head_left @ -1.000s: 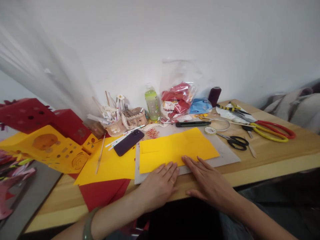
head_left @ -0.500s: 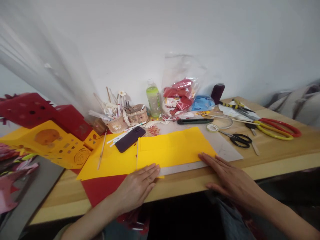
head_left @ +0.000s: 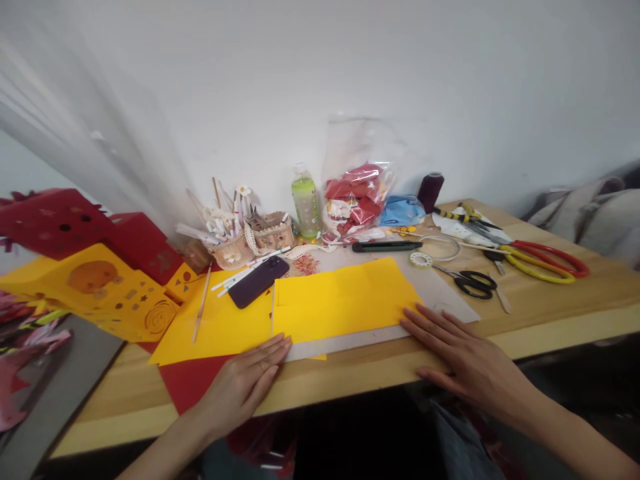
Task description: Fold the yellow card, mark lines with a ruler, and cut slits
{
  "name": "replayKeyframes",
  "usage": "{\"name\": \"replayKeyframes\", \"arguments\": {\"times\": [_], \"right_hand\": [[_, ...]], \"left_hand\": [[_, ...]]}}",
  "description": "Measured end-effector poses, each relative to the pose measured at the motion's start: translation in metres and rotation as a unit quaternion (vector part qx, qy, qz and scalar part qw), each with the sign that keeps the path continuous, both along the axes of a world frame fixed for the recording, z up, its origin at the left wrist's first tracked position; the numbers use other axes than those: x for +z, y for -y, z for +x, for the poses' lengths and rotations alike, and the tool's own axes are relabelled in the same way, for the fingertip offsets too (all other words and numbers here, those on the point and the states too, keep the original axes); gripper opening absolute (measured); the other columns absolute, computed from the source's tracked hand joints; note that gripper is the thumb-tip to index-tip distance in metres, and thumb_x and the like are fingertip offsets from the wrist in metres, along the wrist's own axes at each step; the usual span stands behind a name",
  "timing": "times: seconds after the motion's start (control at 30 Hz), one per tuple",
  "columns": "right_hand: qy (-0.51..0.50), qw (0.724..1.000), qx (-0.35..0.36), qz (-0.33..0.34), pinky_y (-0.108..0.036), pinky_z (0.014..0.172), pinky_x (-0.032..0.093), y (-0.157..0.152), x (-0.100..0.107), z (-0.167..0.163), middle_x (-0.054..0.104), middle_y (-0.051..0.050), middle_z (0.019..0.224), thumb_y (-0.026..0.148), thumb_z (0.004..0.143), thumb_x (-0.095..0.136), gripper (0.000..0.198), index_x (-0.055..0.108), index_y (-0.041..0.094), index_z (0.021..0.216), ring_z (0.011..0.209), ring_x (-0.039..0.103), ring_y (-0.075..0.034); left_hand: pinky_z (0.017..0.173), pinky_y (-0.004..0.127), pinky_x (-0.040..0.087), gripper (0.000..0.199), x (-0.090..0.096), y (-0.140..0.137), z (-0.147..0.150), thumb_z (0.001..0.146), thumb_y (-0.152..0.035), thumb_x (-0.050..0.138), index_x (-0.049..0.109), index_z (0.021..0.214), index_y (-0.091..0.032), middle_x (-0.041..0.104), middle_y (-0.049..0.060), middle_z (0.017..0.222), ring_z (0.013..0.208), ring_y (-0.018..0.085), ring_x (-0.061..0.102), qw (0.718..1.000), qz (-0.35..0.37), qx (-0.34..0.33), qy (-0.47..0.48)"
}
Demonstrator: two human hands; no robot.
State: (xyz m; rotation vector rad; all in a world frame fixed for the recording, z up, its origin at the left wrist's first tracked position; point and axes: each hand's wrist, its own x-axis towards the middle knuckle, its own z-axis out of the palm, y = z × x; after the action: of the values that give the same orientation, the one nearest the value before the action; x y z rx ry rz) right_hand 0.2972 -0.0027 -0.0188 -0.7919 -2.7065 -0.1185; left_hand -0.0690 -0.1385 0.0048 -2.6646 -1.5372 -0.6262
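A yellow sheet of paper (head_left: 345, 300), which looks folded, lies on a grey board (head_left: 450, 297) near the table's front edge. My right hand (head_left: 457, 347) rests with spread fingers at the paper's lower right corner. At the lower left corner lies my left hand (head_left: 253, 373), its fingers stretched out flat over the sheet's edge. Neither hand grips anything. Beneath and left of the folded piece is another yellow sheet (head_left: 220, 333), with a red sheet (head_left: 187, 380) partly under it and my left hand.
A dark phone (head_left: 259, 281) and white pens lie behind my left hand. Farther back are a green bottle (head_left: 306, 207), a plastic bag (head_left: 357, 200) and a cutter (head_left: 387, 247). Black-handled scissors (head_left: 475, 285) and red-and-yellow-handled shears (head_left: 545, 260) lie right. Decorated paper boxes (head_left: 125, 293) stand left.
My left hand has slid left along the paper's front edge to its lower left corner. My right hand stays at the right corner, fingers slightly more spread. The view shifts slightly.
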Motion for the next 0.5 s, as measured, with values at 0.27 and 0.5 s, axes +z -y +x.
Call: {"name": "replayKeyframes", "arguments": {"times": [0.27, 0.5], "right_hand": [[0.009, 0.993, -0.025, -0.114, -0.052, 0.104, 0.029, -0.022, 0.008, 0.004, 0.041, -0.006, 0.140, 0.049, 0.087, 0.043, 0.057, 0.038, 0.024, 0.138, 0.129, 0.034, -0.026], [-0.078, 0.976, -0.183, -0.091, -0.044, 0.087, 0.048, -0.075, 0.046, 0.011, 0.063, -0.009, 0.118, 0.049, 0.088, 0.035, 0.047, 0.063, 0.020, 0.114, 0.106, 0.059, -0.028]], "left_hand": [[0.101, 0.049, 0.037, 0.048, -0.009, -0.002, -0.002, 0.092, -0.020, 0.041, 0.031, 0.139, -0.023, 0.048, 0.003, 0.134, 0.132, 0.024, 0.029, 0.995, -0.003, 0.028, -0.093], [0.103, 0.051, 0.032, 0.046, 0.001, -0.019, 0.004, 0.091, -0.018, 0.043, 0.038, 0.136, -0.022, 0.049, 0.004, 0.133, 0.132, 0.026, 0.028, 0.990, 0.015, -0.011, -0.139]]}}
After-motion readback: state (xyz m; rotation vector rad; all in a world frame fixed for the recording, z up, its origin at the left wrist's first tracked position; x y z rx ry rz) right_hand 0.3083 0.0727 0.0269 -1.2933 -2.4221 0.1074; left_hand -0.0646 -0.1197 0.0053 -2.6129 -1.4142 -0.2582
